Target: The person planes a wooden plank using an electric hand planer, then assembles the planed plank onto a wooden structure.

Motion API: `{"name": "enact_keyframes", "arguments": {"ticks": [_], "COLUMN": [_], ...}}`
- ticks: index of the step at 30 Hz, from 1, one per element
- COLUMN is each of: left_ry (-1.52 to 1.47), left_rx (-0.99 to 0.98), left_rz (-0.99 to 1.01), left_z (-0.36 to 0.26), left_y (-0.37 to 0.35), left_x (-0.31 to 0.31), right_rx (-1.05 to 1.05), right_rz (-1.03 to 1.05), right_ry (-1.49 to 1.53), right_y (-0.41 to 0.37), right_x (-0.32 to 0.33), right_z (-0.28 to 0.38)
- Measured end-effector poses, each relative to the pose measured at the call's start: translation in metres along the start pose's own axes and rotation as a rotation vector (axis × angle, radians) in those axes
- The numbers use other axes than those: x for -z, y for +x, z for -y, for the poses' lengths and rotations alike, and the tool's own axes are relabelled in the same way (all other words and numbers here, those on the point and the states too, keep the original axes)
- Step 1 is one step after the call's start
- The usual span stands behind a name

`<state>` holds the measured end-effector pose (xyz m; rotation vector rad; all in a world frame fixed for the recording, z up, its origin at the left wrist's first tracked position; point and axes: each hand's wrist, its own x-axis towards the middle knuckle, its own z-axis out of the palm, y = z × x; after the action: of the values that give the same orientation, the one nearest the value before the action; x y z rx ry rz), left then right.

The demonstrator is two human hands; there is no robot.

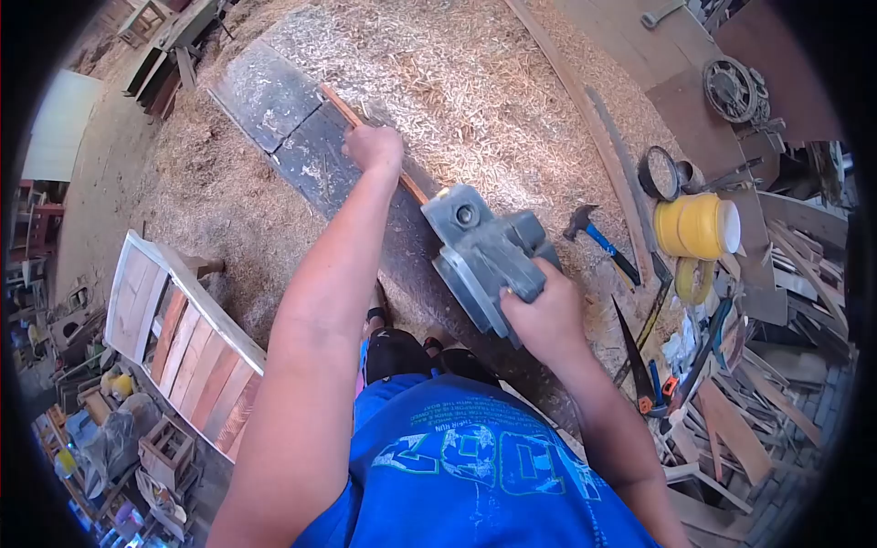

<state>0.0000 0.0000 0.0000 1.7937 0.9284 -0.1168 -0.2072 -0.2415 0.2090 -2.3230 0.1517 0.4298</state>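
Observation:
My right hand (551,309) is closed around the rear handle of a grey electric planer (484,242). The planer's front end lies over a narrow reddish-brown wood strip (414,189), covering the strip's near part. Further up, my left hand (373,148) grips the same strip, whose far end (336,102) sticks out past the fingers. Strip and planer are on a long dark workbench plank (315,155) dusted with shavings. Whether the planer's sole touches the wood is hidden from this angle.
Shavings (429,64) cover the ground beyond the plank. On the right are a blue-handled hammer (603,242), a handsaw (630,352), a yellow container (694,226) and piled scrap wood (740,429). A slatted wooden panel (187,338) stands at left.

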Motion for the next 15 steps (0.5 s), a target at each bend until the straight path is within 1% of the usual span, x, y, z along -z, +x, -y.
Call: {"name": "enact_keyframes", "arguments": {"ticks": [2,3,5,6,7,8,9,10,12,13,14,15], "left_ry": [-0.044,-0.066,-0.010,-0.128,-0.245,-0.235,-0.242,-0.200,0.024,-0.026,0.057,0.097], "left_rx": [-0.004,-0.042,-0.067,-0.045,-0.021,-0.071,-0.306,-0.490,-0.863,-1.115,-1.338,-1.522], "left_rz": [-0.194,-0.202,-0.034,0.064,0.164,0.237,0.035,0.008,-0.211,-0.092,0.037,0.249], "left_z": [-0.002,-0.017,-0.023,-0.031,-0.034,-0.020,-0.028,-0.018,-0.005,0.002,0.018,0.024], "left_y": [-0.008,-0.001,-0.011,-0.026,-0.038,-0.024,-0.057,-0.063,-0.132,-0.170,-0.203,-0.237], "left_x": [-0.008,0.007,0.025,0.044,0.062,0.071,0.084,0.093,0.112,0.118,0.120,0.119], "right_rx": [-0.066,-0.035,-0.019,0.005,-0.012,0.000,0.012,-0.006,-0.001,-0.001,0.000,-0.001], "right_rz": [0.022,-0.009,-0.063,-0.066,-0.062,-0.036,-0.013,-0.015,0.017,0.014,0.003,-0.003], "right_ry": [-0.080,-0.074,-0.137,-0.083,-0.081,-0.098,-0.114,-0.116,-0.142,-0.142,-0.162,-0.183], "right_y": [0.014,0.023,0.034,0.042,0.046,0.049,0.050,0.052,0.057,0.061,0.064,0.064], "right_x": [-0.002,-0.012,-0.019,-0.025,-0.025,-0.023,-0.022,-0.022,-0.024,-0.026,-0.028,-0.029], "right_z": [0.011,0.026,0.038,0.030,0.035,0.042,0.047,0.050,0.056,0.059,0.061,0.062]}}
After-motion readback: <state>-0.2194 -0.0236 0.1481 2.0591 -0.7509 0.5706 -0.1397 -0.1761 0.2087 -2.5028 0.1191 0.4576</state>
